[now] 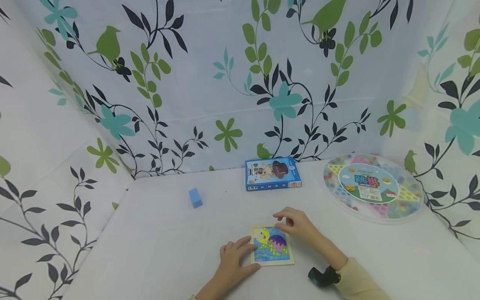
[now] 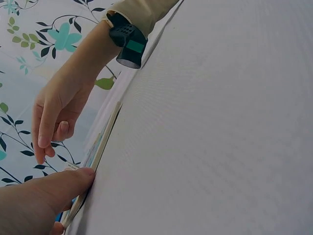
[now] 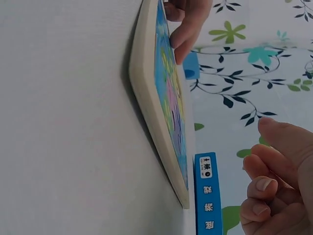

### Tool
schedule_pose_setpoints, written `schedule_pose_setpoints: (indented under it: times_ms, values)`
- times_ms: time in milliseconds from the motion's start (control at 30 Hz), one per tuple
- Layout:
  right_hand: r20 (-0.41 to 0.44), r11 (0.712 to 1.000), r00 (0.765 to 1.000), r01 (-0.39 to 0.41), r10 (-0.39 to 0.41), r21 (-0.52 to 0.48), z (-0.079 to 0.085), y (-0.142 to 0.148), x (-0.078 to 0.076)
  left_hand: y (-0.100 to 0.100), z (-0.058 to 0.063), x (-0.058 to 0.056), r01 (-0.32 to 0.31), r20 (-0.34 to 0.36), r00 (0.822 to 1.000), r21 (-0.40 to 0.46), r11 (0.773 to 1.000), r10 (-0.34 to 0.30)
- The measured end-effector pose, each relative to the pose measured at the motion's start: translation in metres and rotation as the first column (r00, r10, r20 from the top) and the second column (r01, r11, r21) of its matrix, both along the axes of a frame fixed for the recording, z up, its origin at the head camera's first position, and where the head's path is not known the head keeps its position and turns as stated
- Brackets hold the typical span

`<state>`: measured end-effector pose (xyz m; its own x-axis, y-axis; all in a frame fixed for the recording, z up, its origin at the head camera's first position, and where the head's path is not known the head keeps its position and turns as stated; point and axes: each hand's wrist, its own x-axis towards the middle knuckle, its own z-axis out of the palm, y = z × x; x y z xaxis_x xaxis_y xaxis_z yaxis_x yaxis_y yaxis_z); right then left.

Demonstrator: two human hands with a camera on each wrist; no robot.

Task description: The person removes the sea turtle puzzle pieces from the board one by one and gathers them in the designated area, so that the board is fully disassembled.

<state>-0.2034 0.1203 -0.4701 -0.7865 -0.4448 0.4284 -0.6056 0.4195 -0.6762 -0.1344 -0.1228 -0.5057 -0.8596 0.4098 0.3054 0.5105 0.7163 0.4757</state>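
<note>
- Blue game box [image 1: 273, 173] beyond right hand [image 1: 296, 223], fingers loosely bent
- Chinese-checkers set [image 1: 369, 183] farther right
- Blue block [image 1: 195, 198] beyond left hand [image 1: 233, 258], spread against turtle puzzle [image 1: 272, 246]

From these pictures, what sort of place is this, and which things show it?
Probably a play table, perhaps in a home, though patterned cloth hides the room. On the white tabletop lie what looks like a framed puzzle, a blue game box and a round game set.
</note>
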Motion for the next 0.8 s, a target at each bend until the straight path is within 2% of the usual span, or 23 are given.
schedule_pose_setpoints:
  times_ms: [167,300,467,800]
  values:
    - [-0.004,0.999,1.000,-0.016,0.016,0.029,-0.007,-0.007,0.001,-0.001,0.000,0.001,0.007,0.019,1.000,-0.014,1.000,-0.006]
    - [0.024,1.000,1.000,-0.002,0.002,0.028,-0.011,-0.010,0.001,-0.001,0.001,0.000,0.008,0.001,1.000,-0.014,1.000,-0.008]
    - [0.030,0.999,0.999,-0.023,0.021,0.047,-0.015,-0.013,0.001,0.000,0.003,-0.001,0.006,-0.017,1.000,-0.007,1.000,-0.007]
    - [0.132,0.992,0.991,-0.002,-0.015,0.124,-0.021,-0.017,0.006,0.000,0.003,-0.001,0.006,0.020,1.000,-0.022,1.000,-0.005]
